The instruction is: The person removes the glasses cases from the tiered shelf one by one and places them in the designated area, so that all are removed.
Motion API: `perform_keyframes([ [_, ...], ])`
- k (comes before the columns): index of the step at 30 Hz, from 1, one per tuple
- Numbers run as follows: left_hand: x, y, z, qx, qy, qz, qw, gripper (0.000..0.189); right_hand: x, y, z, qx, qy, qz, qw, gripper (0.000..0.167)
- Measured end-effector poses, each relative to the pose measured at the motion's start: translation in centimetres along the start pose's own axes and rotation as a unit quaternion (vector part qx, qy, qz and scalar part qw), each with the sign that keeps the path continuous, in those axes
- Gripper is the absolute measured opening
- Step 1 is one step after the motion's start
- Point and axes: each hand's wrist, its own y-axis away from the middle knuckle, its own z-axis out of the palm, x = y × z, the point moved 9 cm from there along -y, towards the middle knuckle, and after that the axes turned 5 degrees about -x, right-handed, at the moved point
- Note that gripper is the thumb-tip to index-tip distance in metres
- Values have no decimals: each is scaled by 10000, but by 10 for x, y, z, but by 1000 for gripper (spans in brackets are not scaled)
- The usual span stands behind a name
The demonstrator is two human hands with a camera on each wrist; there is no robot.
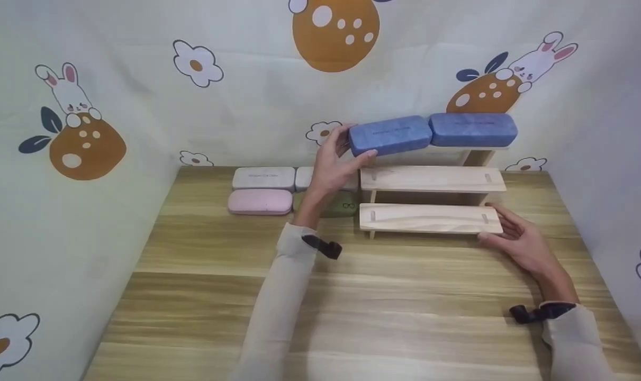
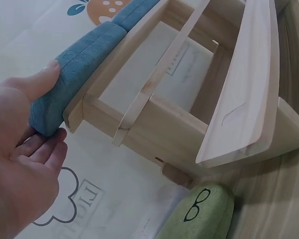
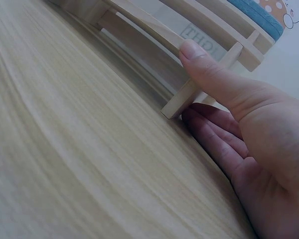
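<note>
My left hand [image 1: 333, 164] holds the left end of a blue glasses case [image 1: 390, 135], thumb on the front and fingers behind and beneath. In the left wrist view this blue case [image 2: 72, 69] lies along the top tier of a wooden three-tier display stand [image 1: 431, 180]. A second blue glasses case [image 1: 474, 129] sits at its right on the same tier, their ends meeting. My right hand [image 1: 526, 246] grips the right end of the stand's lowest tier. In the right wrist view the thumb is on the board's edge and the fingers are behind the leg [image 3: 182, 99].
Left of the stand, a white glasses case [image 1: 263, 178] and a pink one [image 1: 260, 202] lie on the wooden table [image 1: 204, 307]. Another white case [image 1: 303, 179] and a green one [image 2: 204, 214] are partly behind my left arm. Patterned cloth walls [image 1: 246, 106] enclose the table.
</note>
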Motion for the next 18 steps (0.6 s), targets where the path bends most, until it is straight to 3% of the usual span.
perform_keyframes([
  [4,-2,3,-1,38,334,-72,9994,76,-1,0,1,-30,40,-60,10000,82],
  [18,-6,18,-6,-142,616,140,9979,79,-3,0,1,4,5,-122,9999,82],
])
